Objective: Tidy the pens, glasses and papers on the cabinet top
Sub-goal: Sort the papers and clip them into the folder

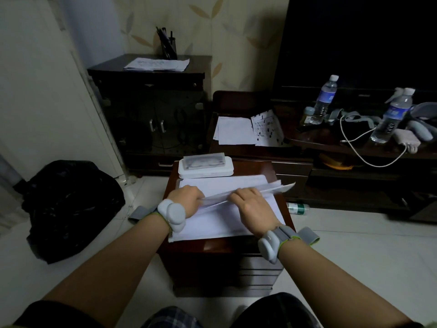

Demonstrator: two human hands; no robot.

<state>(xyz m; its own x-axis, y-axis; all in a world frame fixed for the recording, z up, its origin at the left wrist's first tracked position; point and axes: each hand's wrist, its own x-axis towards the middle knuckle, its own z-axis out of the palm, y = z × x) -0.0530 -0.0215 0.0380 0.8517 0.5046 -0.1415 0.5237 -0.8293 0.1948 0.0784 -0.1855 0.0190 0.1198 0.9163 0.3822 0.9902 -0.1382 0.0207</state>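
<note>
The step in hand looks like squaring up the papers: both hands hold a sheaf of papers point(248, 189) lifted on edge above the loose sheets point(212, 223) that lie flat beneath the fingers on the small wooden cabinet point(212, 247). The left hand point(185, 197) has its fingers curled round the sheaf's near-left end, and the right hand point(250, 207) grips the middle of it, fingers folded over the top edge; the far end of the sheaf fans out, blurred, beyond the right fingertips. Just past the fingers, at the cabinet's far edge, sits a white case point(205, 168) with a clear lid, which may hold the glasses, though its contents cannot be made out. Next, I judge, the sheaf needs tapping level and laying down on the flat sheets so the edges line up. The room is dim. Well beyond the hands stands a taller dark cabinet point(151, 110) bearing more papers point(157, 64) and a pen holder point(168, 45); to the right of the fingers a low unit carries a water bottle point(325, 98) and a white cable point(369, 159). A black bag point(68, 204) slumps on the pale floor left of the left hand.
</note>
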